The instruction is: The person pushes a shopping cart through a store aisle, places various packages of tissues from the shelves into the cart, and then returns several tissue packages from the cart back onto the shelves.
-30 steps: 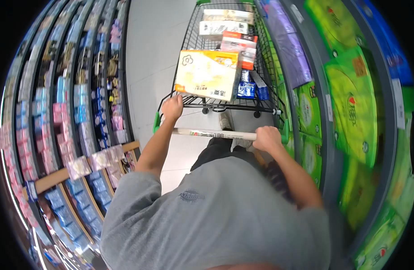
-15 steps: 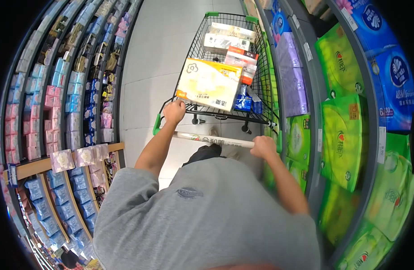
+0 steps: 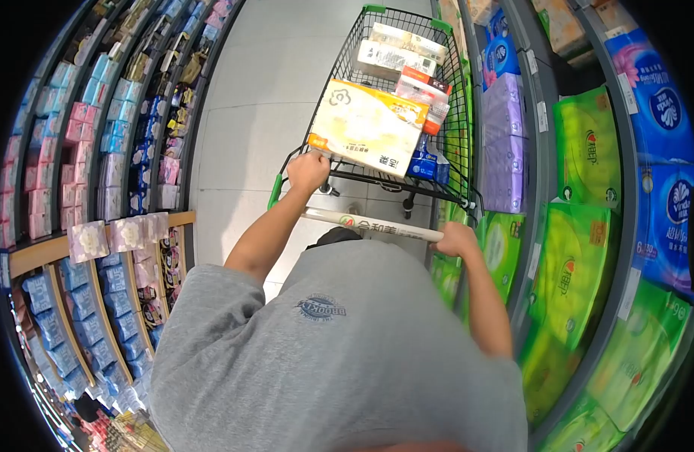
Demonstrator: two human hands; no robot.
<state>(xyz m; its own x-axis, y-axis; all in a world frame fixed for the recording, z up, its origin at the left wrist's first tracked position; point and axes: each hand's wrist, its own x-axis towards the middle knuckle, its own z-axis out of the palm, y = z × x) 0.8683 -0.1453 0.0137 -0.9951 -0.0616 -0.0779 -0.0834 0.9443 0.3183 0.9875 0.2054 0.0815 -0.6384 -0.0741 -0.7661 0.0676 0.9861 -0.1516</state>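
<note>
A black wire shopping cart (image 3: pixel 347 53) with green corners stands in front of me. My left hand (image 3: pixel 309 171) is closed on the cart's rear edge, just below a large yellow and white package (image 3: pixel 368 126). My right hand (image 3: pixel 457 239) wraps round the right end of the pale handle bar (image 3: pixel 369 224). Behind the yellow package lie white packs (image 3: pixel 396 57) and a red and white pack (image 3: pixel 422 94). Blue packs (image 3: pixel 428 164) sit to its right, partly hidden.
Shelves of small pink and blue packs (image 3: pixel 76 120) line the left side, with a wooden ledge (image 3: pixel 42 255) sticking out. Close on the right, shelves hold green packages (image 3: pixel 569 271), purple packs (image 3: pixel 504 143) and blue packages (image 3: pixel 667 218). Pale tiled floor (image 3: pixel 241 113) runs between them.
The cart has shifted to the right in view and its front is now angled slightly. The shelf goods have slid down the view. Both hands have kept their grip.
</note>
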